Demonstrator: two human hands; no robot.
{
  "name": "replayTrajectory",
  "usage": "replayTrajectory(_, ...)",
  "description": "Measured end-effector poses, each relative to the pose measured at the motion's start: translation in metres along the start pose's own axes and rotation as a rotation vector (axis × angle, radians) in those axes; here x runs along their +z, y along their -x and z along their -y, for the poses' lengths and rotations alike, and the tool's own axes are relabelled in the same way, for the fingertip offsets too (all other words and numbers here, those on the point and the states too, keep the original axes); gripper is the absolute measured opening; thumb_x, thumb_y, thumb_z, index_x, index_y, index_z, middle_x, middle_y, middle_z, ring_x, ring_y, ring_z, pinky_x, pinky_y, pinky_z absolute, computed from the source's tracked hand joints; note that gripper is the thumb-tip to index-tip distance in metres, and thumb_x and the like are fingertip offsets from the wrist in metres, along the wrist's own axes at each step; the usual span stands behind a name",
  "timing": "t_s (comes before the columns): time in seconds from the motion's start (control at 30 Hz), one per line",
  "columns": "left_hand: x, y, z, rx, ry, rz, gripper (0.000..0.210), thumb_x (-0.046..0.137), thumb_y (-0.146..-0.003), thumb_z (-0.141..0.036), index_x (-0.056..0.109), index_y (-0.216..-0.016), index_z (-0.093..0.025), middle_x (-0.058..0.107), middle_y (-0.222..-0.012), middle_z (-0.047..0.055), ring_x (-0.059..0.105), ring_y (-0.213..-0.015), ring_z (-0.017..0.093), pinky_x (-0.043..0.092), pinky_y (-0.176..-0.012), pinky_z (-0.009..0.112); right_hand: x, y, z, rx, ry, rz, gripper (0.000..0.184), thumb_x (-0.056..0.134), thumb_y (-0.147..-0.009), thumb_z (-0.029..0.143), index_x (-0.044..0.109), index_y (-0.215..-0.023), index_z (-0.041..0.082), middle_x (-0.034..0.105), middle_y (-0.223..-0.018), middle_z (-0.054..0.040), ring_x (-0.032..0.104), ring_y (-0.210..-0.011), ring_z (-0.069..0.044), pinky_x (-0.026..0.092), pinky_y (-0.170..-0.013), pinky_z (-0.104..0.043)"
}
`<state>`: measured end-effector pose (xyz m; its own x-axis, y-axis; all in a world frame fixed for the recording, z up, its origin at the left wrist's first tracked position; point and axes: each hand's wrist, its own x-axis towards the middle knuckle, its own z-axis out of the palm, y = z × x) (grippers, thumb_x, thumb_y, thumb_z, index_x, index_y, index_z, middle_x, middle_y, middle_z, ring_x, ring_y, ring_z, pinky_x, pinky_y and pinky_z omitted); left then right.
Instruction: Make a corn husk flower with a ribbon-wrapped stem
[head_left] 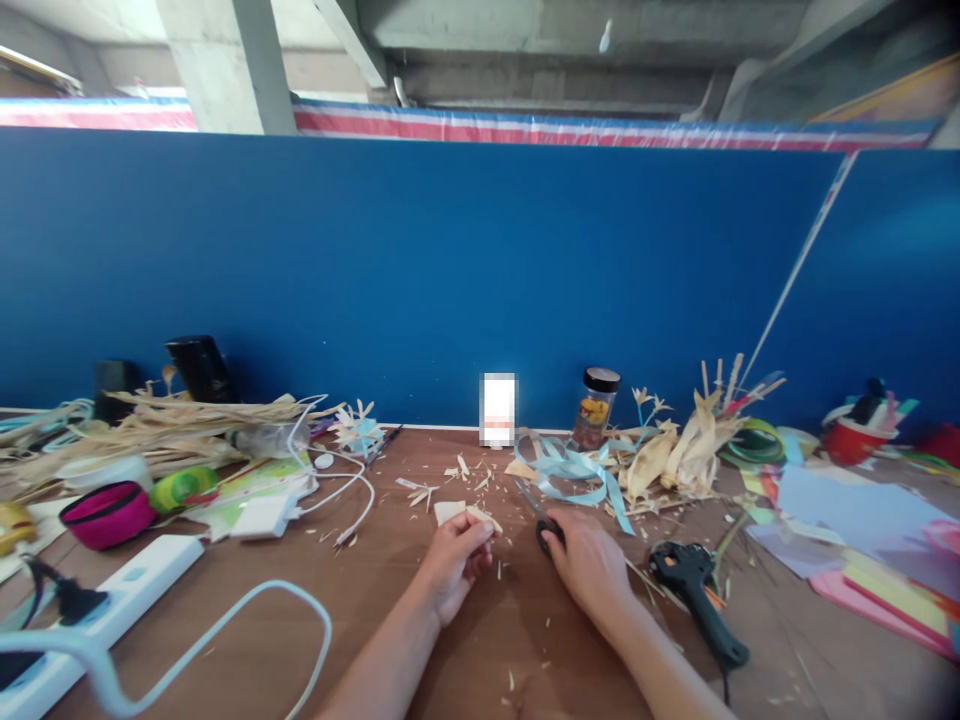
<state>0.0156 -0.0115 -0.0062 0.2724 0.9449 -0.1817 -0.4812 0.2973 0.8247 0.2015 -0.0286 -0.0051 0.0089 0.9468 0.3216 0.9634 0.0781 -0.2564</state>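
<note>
Near the middle of the brown table my left hand pinches a small pale piece of dried husk between thumb and fingers. Another pale flat piece shows just behind those fingers; whether it is held or lies on the table I cannot tell. To the right, my right hand is closed round the black handles of a pair of scissors, low over the tabletop. Their blades point away and to the left. Husk scraps are scattered beyond both hands.
Light blue ribbon and dried husks lie beyond my right hand, beside a lidded jar. A glue gun rests at right, near coloured paper. At left are a power strip, white cables and a husk pile.
</note>
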Motion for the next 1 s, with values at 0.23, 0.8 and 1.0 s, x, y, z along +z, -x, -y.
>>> replayTrajectory(0.23, 0.002, 0.002, -0.002, 0.000, 0.008, -0.007, 0.015, 0.069, -0.061, -0.023, 0.058, -0.063, -0.013, 0.058, -0.062, -0.002, 0.046, -0.046, 0.001, 0.042, -0.046, 0.011, 0.001, 0.000, 0.000, 0.037, 0.027, 0.009, 0.021, 0.045, -0.080, 0.031, 0.060, -0.091, 0.023, 0.051, -0.096, -0.0062, 0.052, -0.075, -0.016, 0.037, -0.065, -0.025)
replayTrajectory(0.8, 0.010, 0.007, 0.002, 0.103, -0.207, 0.089, 0.014, 0.066, -0.062, -0.023, 0.057, -0.061, -0.013, 0.050, -0.050, -0.003, 0.043, -0.044, 0.005, 0.032, -0.045, 0.017, -0.003, 0.009, 0.037, -0.028, -0.957, 0.093, 0.023, 0.053, -0.076, 0.038, 0.058, -0.085, 0.017, 0.061, -0.075, -0.0021, 0.054, -0.064, -0.014, 0.042, -0.057, -0.022)
replayTrajectory(1.0, 0.013, 0.009, 0.000, 0.114, -0.246, 0.093, 0.016, 0.066, -0.062, -0.025, 0.055, -0.058, -0.014, 0.049, -0.047, -0.004, 0.042, -0.044, 0.006, 0.030, -0.045, 0.018, -0.003, 0.007, 0.035, -0.041, -0.987, 0.095, 0.023, 0.049, -0.078, 0.037, 0.057, -0.073, 0.015, 0.054, -0.062, 0.0013, 0.048, -0.057, -0.011, 0.038, -0.054, -0.020)
